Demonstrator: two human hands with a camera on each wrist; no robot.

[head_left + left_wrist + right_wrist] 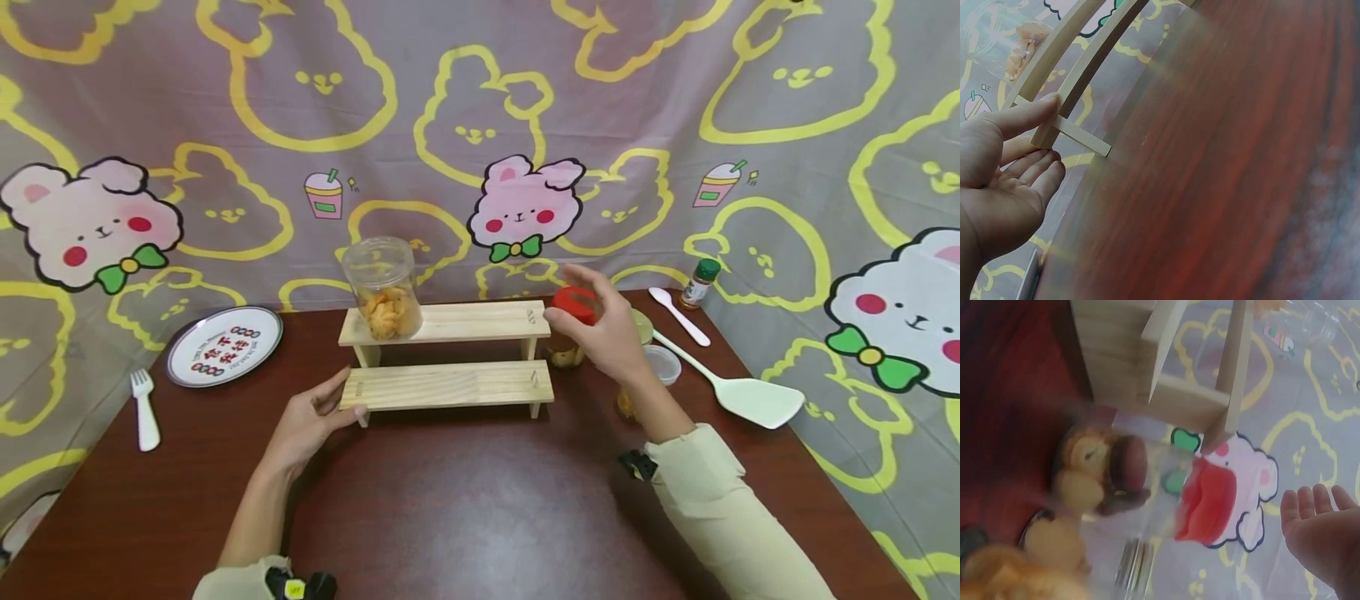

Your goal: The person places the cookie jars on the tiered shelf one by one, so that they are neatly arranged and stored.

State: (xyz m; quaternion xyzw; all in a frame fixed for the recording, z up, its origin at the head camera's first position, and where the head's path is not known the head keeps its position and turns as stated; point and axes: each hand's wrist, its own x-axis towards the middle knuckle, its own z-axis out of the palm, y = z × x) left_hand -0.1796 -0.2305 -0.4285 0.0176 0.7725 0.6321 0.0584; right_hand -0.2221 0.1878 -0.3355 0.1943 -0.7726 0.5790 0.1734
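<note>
A two-step wooden rack point(450, 385) stands on the table. My left hand point(300, 429) grips the left end of its lower board, with the thumb on top and fingers beneath in the left wrist view. On the left of the upper step sits a clear jar point(390, 312) holding golden twisted snacks. A clear jar with a red lid point(1213, 500) and round cookies inside stands by the rack's right end. Beside that lid my right hand point(611, 333) has its fingers spread and loosely bent; the right wrist view shows it apart from the jar.
Partly behind the right forearm are other jars, one with a clear lid point(663, 365). Farther right lie a white spatula point(757, 402), a white spoon point(681, 318) and a green-capped spice bottle point(699, 285). On the left are a plate point(225, 346) and a white fork point(146, 410).
</note>
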